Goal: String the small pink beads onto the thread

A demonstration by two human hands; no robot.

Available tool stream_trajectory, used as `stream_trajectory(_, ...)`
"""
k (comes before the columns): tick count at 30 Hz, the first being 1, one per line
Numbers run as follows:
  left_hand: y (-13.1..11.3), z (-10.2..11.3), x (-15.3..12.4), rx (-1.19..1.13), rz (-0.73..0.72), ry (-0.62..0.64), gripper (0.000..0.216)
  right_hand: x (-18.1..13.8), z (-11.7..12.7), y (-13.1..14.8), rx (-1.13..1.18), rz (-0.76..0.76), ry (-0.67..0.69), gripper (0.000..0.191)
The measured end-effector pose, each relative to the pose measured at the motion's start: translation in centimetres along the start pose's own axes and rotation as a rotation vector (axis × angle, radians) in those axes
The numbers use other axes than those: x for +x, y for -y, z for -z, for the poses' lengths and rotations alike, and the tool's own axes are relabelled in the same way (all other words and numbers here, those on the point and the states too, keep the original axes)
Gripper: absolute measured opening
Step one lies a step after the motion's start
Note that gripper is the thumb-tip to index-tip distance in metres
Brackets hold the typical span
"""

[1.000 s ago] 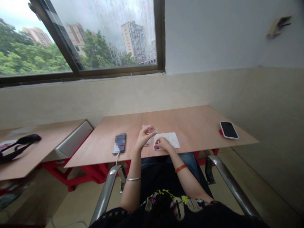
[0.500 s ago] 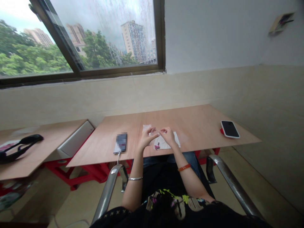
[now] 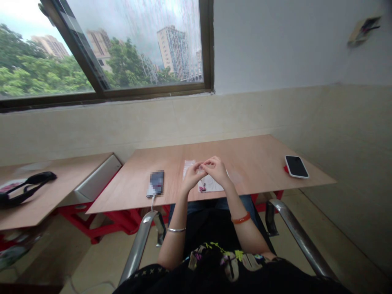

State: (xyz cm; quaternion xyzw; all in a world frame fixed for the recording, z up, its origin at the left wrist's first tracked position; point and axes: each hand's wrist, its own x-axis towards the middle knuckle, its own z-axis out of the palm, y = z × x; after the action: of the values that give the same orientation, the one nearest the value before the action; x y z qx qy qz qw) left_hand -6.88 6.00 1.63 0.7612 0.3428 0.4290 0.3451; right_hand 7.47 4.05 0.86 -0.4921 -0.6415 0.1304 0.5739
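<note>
My left hand (image 3: 192, 176) and my right hand (image 3: 216, 168) meet fingertip to fingertip above the table. Both have their fingers pinched together. Whatever lies between them is too small or too hidden to make out. Just below the hands is a white sheet (image 3: 214, 187), partly covered by my right hand. A small cluster of dark pink beads (image 3: 202, 188) rests on the sheet's left side. Beside my left hand lies a clear plastic bag (image 3: 188, 164), partly hidden behind the fingers.
On the wooden table (image 3: 251, 155), a phone (image 3: 157, 183) with a white cable lies to the left. A white-framed device (image 3: 296, 167) sits at the right end. Metal armrests (image 3: 139, 245) flank me. Another table (image 3: 70, 173) on the left holds a black strap-like object (image 3: 39, 178).
My hands have come together, closing the gap between them. The thin clear thing seen between my fingers earlier no longer shows. The beads stay on the sheet.
</note>
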Motion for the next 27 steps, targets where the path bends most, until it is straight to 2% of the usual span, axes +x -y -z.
stream_trajectory(4, 0.0, 0.1, 0.0, 0.008, 0.02, 0.005, 0.032, 0.2, 0.2, -0.3, 0.065, -0.011, -0.008, 0.013)
stream_trajectory(8, 0.3, 0.4, 0.0, -0.013, 0.074, -0.041, 0.041, 0.6, 0.2, -1.6, 0.12, -0.075, -0.14, 0.026)
stream_trajectory(10, 0.6, 0.6, 0.0, -0.005, 0.088, -0.063, 0.041, 0.6, 0.2, -2.9, 0.06, -0.137, -0.151, 0.025)
stream_trajectory(12, 0.7, 0.9, 0.1, 0.004, 0.093, -0.073, 0.04, 0.3, 0.0, -4.4, -0.072, -0.228, 0.002, 0.02)
stream_trajectory(14, 0.7, 1.0, 0.1, 0.004, 0.102, -0.085, 0.039, -0.4, -0.3, -5.9, -0.193, -0.314, 0.245, 0.011)
stream_trajectory(17, 0.6, 1.1, 0.1, -0.011, 0.115, -0.096, 0.039, -1.7, -1.5, -7.5, -0.236, -0.353, 0.501, 0.008)
stream_trajectory(21, 0.5, 1.0, 0.1, -0.026, 0.107, -0.086, 0.04, -3.0, -3.3, -8.6, -0.204, -0.338, 0.625, 0.014)
stream_trajectory(27, 0.4, 1.0, 0.1, -0.022, 0.099, -0.078, 0.039, -3.4, -4.4, -9.7, -0.176, -0.317, 0.672, 0.013)
